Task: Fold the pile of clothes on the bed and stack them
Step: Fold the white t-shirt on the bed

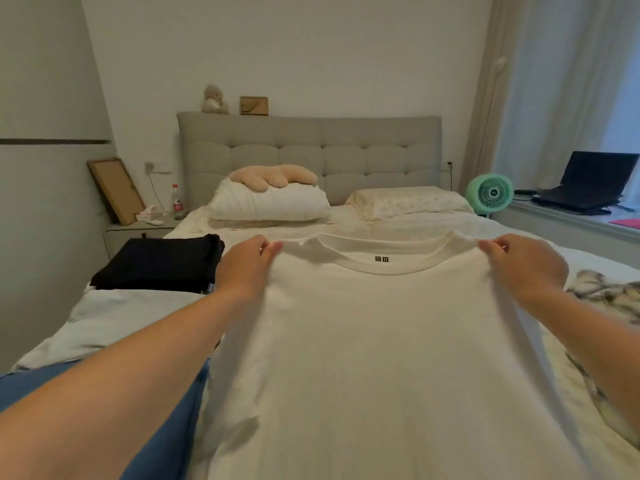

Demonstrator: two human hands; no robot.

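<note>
The bed [398, 225] bears two pillows [270, 204], folded black clothes [159, 266] and a patterned garment [602, 292].

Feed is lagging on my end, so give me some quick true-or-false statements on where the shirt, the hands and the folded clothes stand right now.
1. Both hands pinch the white T-shirt at its shoulders. True: the left hand and the right hand each grip one shoulder.
2. The white T-shirt is already folded. False: it is spread out full length.
3. A folded black garment lies on the bed to the left hand's side. True.
4. The neck label faces the camera. True.
5. The green fan stands on the left nightstand. False: it stands at the bed's right side.
</note>
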